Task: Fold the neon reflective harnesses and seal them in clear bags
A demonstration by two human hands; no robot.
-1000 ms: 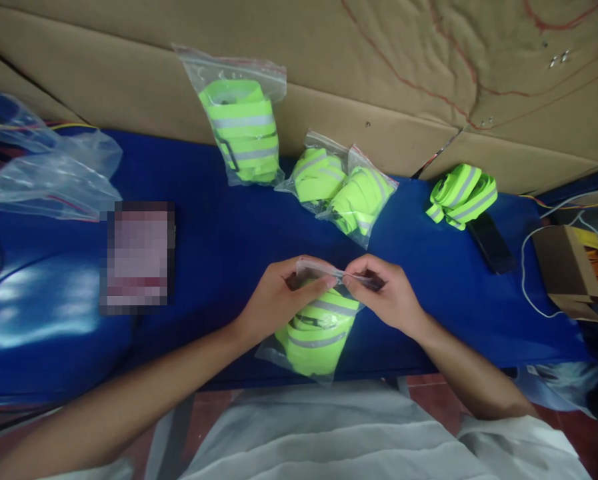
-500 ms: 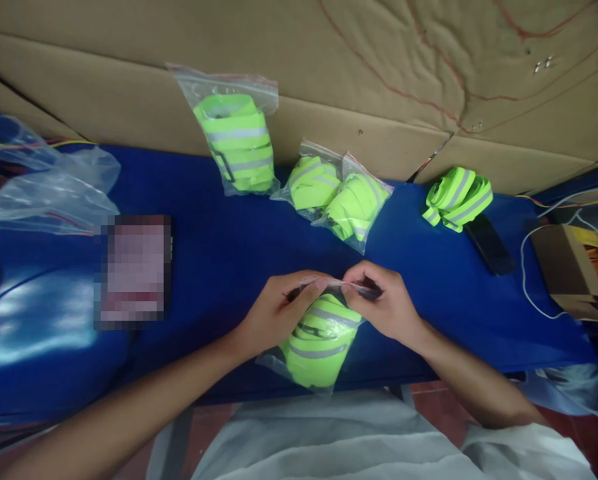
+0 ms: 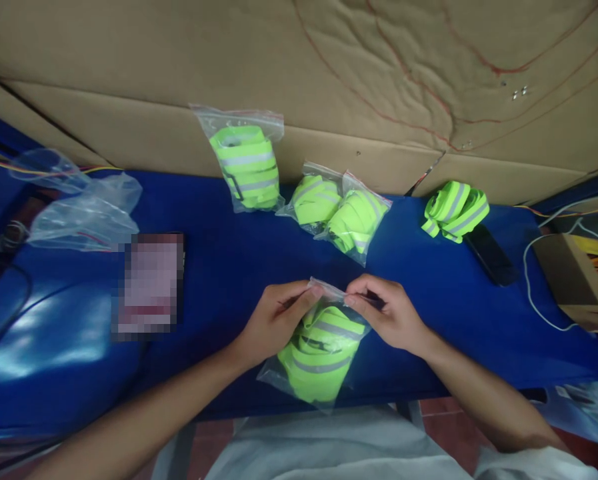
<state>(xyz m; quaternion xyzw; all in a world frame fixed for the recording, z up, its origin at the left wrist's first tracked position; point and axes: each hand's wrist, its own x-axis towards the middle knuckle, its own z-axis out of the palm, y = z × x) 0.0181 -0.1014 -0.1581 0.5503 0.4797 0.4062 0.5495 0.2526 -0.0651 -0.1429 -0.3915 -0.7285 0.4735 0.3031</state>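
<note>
We see both hands clamped on one clear zip bag [image 3: 323, 353], our landmark, at the near side of the blue table [image 3: 219, 280]. A neon yellow-green strap [image 3: 319, 383] with grey stripes sits coiled inside it. The left hand [image 3: 279, 317] pinches the zip bag's top edge at its left, thumb nearest us; the right hand [image 3: 391, 310] pinches the same edge at its right. Hands are near each other, not touching, a short stretch of edge between them. The bag's body hangs below and between the hands, tilted, lower corner toward us; we can't tell if it touches the table.

Beyond the zip bag: two filled bags, left one [image 3: 316, 200] and right one [image 3: 357, 220], touching each other. Beyond and to its left, a taller filled bag [image 3: 249, 167] leans on the brown wall covering [image 3: 153, 60]. Beyond and right of it: a loose strap bundle [image 3: 456, 211] against a black phone-like slab [image 3: 491, 257]. Far right of it, a cardboard box [image 3: 563, 270]. Left of it, a pixelated rectangular item [image 3: 151, 283]; farther left and beyond, crumpled clear plastic [image 3: 89, 213].
</note>
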